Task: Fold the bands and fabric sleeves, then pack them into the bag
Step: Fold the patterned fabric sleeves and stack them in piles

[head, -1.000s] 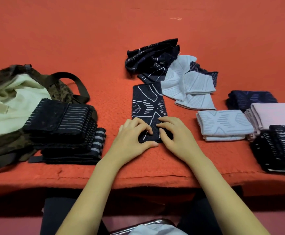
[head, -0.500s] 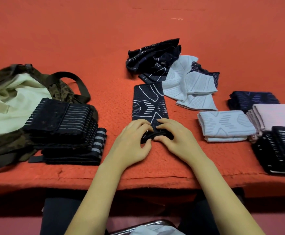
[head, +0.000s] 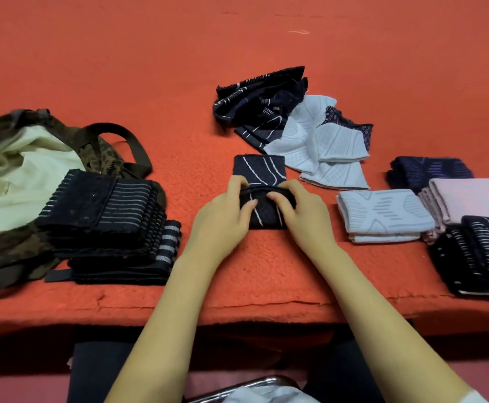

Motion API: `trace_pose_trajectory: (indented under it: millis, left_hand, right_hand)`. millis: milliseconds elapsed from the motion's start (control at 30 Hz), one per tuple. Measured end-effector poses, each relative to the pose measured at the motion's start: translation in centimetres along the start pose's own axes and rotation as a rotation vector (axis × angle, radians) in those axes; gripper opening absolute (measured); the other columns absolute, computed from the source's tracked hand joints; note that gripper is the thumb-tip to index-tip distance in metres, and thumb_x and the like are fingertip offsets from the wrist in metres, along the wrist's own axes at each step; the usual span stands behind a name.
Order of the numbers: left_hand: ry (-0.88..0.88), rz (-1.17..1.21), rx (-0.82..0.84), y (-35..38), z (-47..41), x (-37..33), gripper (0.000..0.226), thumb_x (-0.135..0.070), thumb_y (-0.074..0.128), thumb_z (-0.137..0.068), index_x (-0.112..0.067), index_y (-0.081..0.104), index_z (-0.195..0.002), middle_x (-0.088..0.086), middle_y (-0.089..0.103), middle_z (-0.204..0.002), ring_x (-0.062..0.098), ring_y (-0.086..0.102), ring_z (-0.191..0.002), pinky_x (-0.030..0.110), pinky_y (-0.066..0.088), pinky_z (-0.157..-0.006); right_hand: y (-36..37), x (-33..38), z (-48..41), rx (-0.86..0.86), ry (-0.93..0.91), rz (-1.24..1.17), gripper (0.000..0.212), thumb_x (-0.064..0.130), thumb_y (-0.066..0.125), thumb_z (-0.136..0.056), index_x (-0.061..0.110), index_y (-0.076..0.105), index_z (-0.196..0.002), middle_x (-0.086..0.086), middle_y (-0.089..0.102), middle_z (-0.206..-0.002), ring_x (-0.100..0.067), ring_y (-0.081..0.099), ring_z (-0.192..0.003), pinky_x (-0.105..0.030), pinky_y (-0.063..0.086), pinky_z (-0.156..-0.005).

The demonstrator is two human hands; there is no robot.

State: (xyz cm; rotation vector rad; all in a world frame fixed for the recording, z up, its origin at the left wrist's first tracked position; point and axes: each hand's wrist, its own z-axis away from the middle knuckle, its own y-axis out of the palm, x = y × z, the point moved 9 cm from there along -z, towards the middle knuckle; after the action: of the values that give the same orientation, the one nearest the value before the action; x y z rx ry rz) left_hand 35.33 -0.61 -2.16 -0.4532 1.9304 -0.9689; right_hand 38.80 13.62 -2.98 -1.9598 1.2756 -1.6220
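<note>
1. Pinching the near flap of the sleeve [head: 259, 170] at its two sides, the left hand [head: 223, 219] and right hand [head: 304, 216] curl their fingers over the doubled edge. The thumbs lie on top of the flap, and neither hand is spread flat.
2. The sleeve lies on the table [head: 121, 68] at 12 o'clock from the wrists, close to the front edge.
3. Its long axis runs from 6 to 12. The near end is turned over towards 12, so the fold line lies across, 9 to 3, while the far end lies flat and points to 12.
4. This fold looks about half made: the flap is not yet laid down and pressed.
5. Done so far: a folded pile [head: 383, 216] of pale, pink and dark sleeves sits at 3 o'clock, and a stack of folded bands [head: 106, 216] sits at 9 o'clock, partly on the bag [head: 19, 170].
6. Left to do: the heap [head: 290, 123] at 1 o'clock, dark and pale sleeves lying crumpled together.
7. The bag lies open, showing its pale lining. Whether anything is inside cannot be told, so packing seems mostly ahead.
</note>
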Motion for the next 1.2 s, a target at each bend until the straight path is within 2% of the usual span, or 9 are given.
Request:
trace_pose_trajectory:
  millis: [100, 200, 300, 433, 600, 767, 900, 1100, 1200]
  left_hand:
    - [-0.130, 0.006, -0.073, 0.6, -1.3, 1.0, 0.038, -0.031, 0.050, -0.096, -0.014, 0.036, -0.126, 0.014, 0.065, -0.105, 0.039, 0.060, -0.093, 0.038, 0.037, -0.068]
    - [-0.114, 0.077, -0.146, 1.0, -1.3, 1.8, 0.033, -0.028, 0.053, -0.094, -0.015, 0.043, -0.123, 0.006, 0.063, -0.109, 0.033, 0.059, -0.095, 0.037, 0.039, -0.073]
    - [-0.081, 0.105, -0.132, 1.4, -1.3, 2.3, 0.023, -0.030, 0.050, -0.095, -0.017, 0.055, -0.113, 0.006, 0.061, -0.098, 0.028, 0.058, -0.093, 0.036, 0.042, -0.081]
    - [-0.073, 0.164, -0.091, 2.0, -1.0, 2.5, 0.042, -0.039, 0.048, -0.090, -0.016, 0.062, -0.122, 0.004, 0.053, -0.099, 0.023, 0.056, -0.097, 0.035, 0.043, -0.090]
    - [-0.058, 0.021, -0.009, 3.1, -1.5, 2.4, 0.050, -0.031, 0.055, -0.093, -0.009, 0.048, -0.137, 0.016, 0.049, -0.115, 0.032, 0.047, -0.112, 0.045, 0.038, -0.097]
    - [-0.064, -0.172, 0.019, 3.4, -1.3, 2.1, 0.055, -0.042, 0.035, -0.098, -0.014, 0.035, -0.145, 0.012, 0.043, -0.126, 0.028, 0.039, -0.115, 0.040, 0.033, -0.095]
    - [-0.056, -0.289, -0.042, 2.9, -1.0, 1.8, 0.061, -0.049, 0.022, -0.090, -0.019, 0.047, -0.138, 0.014, 0.048, -0.122, 0.030, 0.043, -0.106, 0.043, 0.039, -0.085]
    - [-0.054, -0.307, -0.055, 3.1, -0.8, 1.9, 0.053, -0.043, 0.031, -0.089, -0.022, 0.056, -0.131, 0.016, 0.037, -0.146, 0.035, 0.032, -0.135, 0.049, 0.031, -0.104]
    - [-0.053, -0.305, -0.019, 3.3, -0.8, 2.0, 0.060, -0.046, 0.023, -0.090, -0.019, 0.052, -0.135, 0.016, 0.035, -0.148, 0.033, 0.029, -0.138, 0.046, 0.024, -0.111]
  right_hand:
    - [0.9, -0.6, -0.7, 0.008, 0.065, -0.011, 0.027, 0.033, 0.052, -0.095, 0.016, 0.049, -0.116, -0.003, 0.065, -0.106, -0.025, 0.061, -0.096, -0.037, 0.044, -0.078]
    - [0.9, -0.8, -0.3, 0.006, 0.039, -0.110, 0.032, 0.025, 0.054, -0.093, 0.019, 0.046, -0.124, 0.002, 0.060, -0.116, -0.016, 0.057, -0.102, -0.035, 0.045, -0.087]
    - [1.4, -0.8, -0.4, 0.035, -0.036, -0.078, 0.030, 0.018, 0.051, -0.094, 0.017, 0.055, -0.124, -0.001, 0.056, -0.111, -0.015, 0.055, -0.101, -0.030, 0.042, -0.088]
    - [2.1, -0.7, -0.8, 0.057, -0.019, 0.015, 0.032, 0.020, 0.047, -0.098, 0.015, 0.056, -0.129, -0.005, 0.051, -0.104, -0.019, 0.053, -0.097, -0.025, 0.038, -0.079]
    - [1.9, -0.2, -0.6, 0.069, -0.026, 0.033, 0.037, 0.025, 0.040, -0.098, 0.016, 0.052, -0.132, -0.005, 0.049, -0.109, -0.019, 0.050, -0.103, -0.038, 0.044, -0.087]
    - [2.4, -0.3, -0.7, 0.079, -0.014, 0.169, 0.045, 0.036, 0.040, -0.095, 0.020, 0.051, -0.136, -0.013, 0.047, -0.116, -0.028, 0.045, -0.108, -0.045, 0.041, -0.093]
    - [2.2, -0.4, -0.6, 0.041, -0.020, 0.313, 0.039, 0.037, 0.046, -0.096, 0.029, 0.052, -0.134, -0.010, 0.040, -0.132, -0.026, 0.037, -0.117, -0.046, 0.038, -0.094]
    - [2.5, 0.5, -0.3, 0.046, -0.134, 0.382, 0.049, 0.039, 0.031, -0.093, 0.020, 0.060, -0.128, -0.004, 0.035, -0.151, -0.028, 0.029, -0.136, -0.048, 0.029, -0.107]
    - [3.0, 0.0, 0.1, 0.171, -0.126, 0.394, 0.066, 0.049, 0.011, -0.090, 0.023, 0.044, -0.141, 0.002, 0.031, -0.153, -0.022, 0.017, -0.144, -0.045, 0.013, -0.117]
